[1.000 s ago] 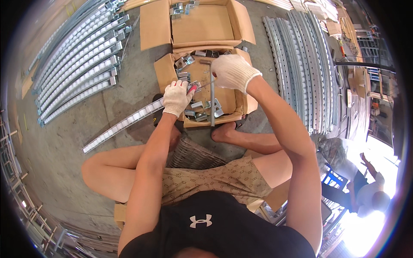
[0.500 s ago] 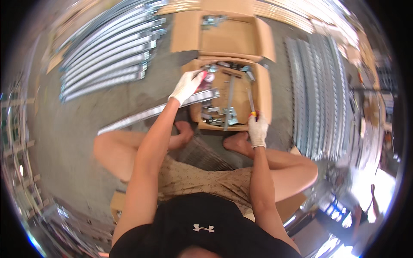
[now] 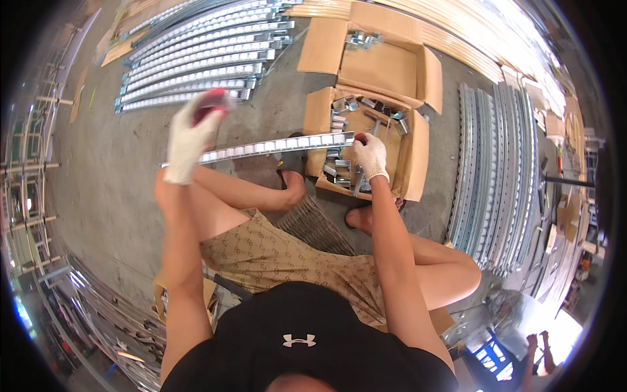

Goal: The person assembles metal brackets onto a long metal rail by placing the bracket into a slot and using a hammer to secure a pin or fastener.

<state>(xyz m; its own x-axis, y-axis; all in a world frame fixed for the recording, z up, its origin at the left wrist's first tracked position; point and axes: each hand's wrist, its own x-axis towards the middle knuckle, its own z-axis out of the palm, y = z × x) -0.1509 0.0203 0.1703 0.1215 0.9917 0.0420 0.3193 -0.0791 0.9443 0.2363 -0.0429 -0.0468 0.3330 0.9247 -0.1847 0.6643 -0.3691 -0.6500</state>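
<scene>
A roller track [image 3: 281, 145], a metal channel with a row of white rollers, lies slantwise over my left leg with its far end at the cardboard box. My right hand [image 3: 371, 155], in a white glove with red-coated fingers, is closed on that end. Raised over the track's near end is my left hand [image 3: 186, 137], gloved alike. Its fingers curve and are smeared by motion, so whether it holds anything is unclear. Metal brackets [image 3: 341, 163] lie in the open cardboard box [image 3: 315, 116] beneath my right hand.
Finished-looking roller tracks [image 3: 202, 55] lie side by side on the floor at the far left. Metal channels [image 3: 493, 176] are stacked at the right. A second cardboard box [image 3: 382, 68] with a few brackets stands behind the first. My bent legs flank a slatted dark piece [image 3: 317, 225].
My left hand has swung left from the box to above the track's near end. My right hand has left the screwdriver and taken the track's far end. The view has shifted.
</scene>
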